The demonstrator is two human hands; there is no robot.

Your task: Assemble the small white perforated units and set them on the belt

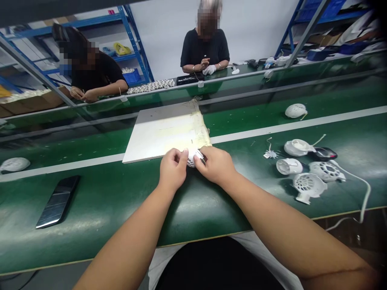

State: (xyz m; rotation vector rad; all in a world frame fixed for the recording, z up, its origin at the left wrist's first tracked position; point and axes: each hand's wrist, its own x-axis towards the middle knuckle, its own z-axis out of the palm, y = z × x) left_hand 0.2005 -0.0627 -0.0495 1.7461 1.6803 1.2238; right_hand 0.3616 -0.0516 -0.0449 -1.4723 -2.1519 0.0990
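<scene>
Both hands meet over the front of the green bench, near the lower edge of a white board. Between them is a small white plastic part with a slotted grille (190, 161), mostly covered by fingers. My left hand (173, 169) pinches its left side with thumb and fingertips. On its right side, my right hand (216, 163) is closed with the thumb pressed on it. A pale rectangular piece with a dark edge shows by the right fingertips; whether it is separate from the grille part I cannot tell.
The white board (160, 129) lies ahead. To the right are white fan housings (308, 184), a small white part with a wire (269, 154), a black mouse-like object (324, 154) and a white cable (367, 189). A phone (59, 201) lies left. Two people work across the bench.
</scene>
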